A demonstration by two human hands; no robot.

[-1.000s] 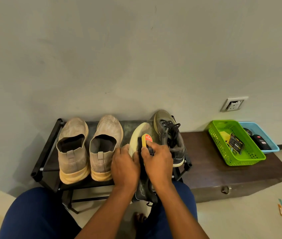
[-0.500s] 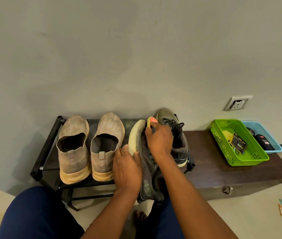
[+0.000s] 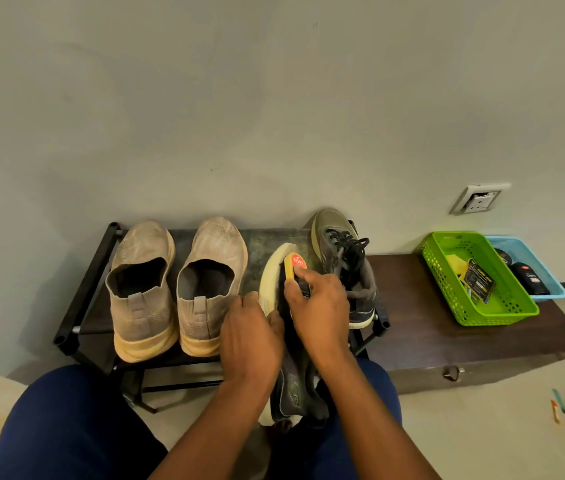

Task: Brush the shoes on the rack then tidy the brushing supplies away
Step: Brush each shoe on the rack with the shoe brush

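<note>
Dark shoe [image 3: 291, 386] lies tipped on its side w/ pale sole facing left, toe on the rack [image 3: 80, 296], heel down btwn the knees. Left hand [image 3: 251, 341] grips its sole edge, fingers curled round. Right hand [image 3: 319, 306] holds the yellow brush [image 3: 294, 268], fingers wrapped, against the upper. Its mate [image 3: 343, 265] sits just right; beige pair [image 3: 173, 289] left. Green basket [image 3: 447, 292] on the dark surface [image 3: 412, 327].
</note>
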